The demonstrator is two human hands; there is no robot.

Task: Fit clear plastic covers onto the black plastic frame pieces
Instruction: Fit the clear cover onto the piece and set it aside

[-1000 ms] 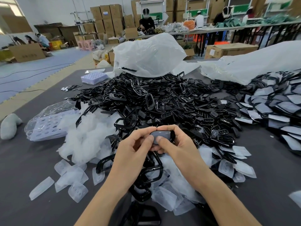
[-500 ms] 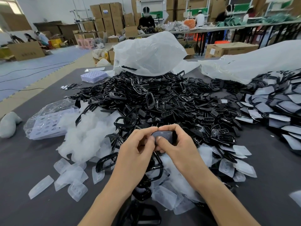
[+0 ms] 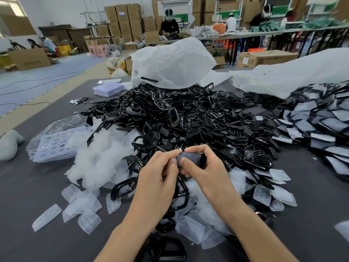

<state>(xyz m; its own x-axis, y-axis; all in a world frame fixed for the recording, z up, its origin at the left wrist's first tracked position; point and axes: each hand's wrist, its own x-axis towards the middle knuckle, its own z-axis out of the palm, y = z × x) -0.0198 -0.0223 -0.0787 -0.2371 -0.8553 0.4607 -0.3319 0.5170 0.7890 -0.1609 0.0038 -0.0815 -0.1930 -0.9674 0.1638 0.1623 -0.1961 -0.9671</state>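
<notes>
Little change from half a second ago: the left hand [image 3: 156, 178] and right hand [image 3: 209, 173] still hold the same small black plastic frame piece [image 3: 202, 159] over the near side of the tabletop [image 3: 28, 186], same spot. The left fingers [image 3: 174, 152] have crept slightly higher on its left end. The piece's tilt is unchanged.

We see the left thumb and forefinger pinching the left end. The right thumb presses on the clear plastic cover [image 3: 189, 157] lying on the piece's face, and the other right fingers curl over its far edge. We cannot tell whether the cover is fully seated.

Containers:
- The clear plastic bag [image 3: 56, 127] near the left edge holds lilac perforated plastic trays [image 3: 52, 148].
- The big white translucent plastic sack [image 3: 170, 61] at the far edge lies with its mouth on the heap of black plastic frame pieces [image 3: 188, 118]. We can't see inside it.
- The second white plastic sack [image 3: 292, 72] at the far right corner lies over the back of a stack of black pieces with covers fitted [image 3: 321, 125].
- A lilac tray stack [image 3: 108, 88] sits unbagged at the far left.

Loose clear plastic covers [image 3: 83, 205] lie along the near edge, beside and under our wrists.
</notes>
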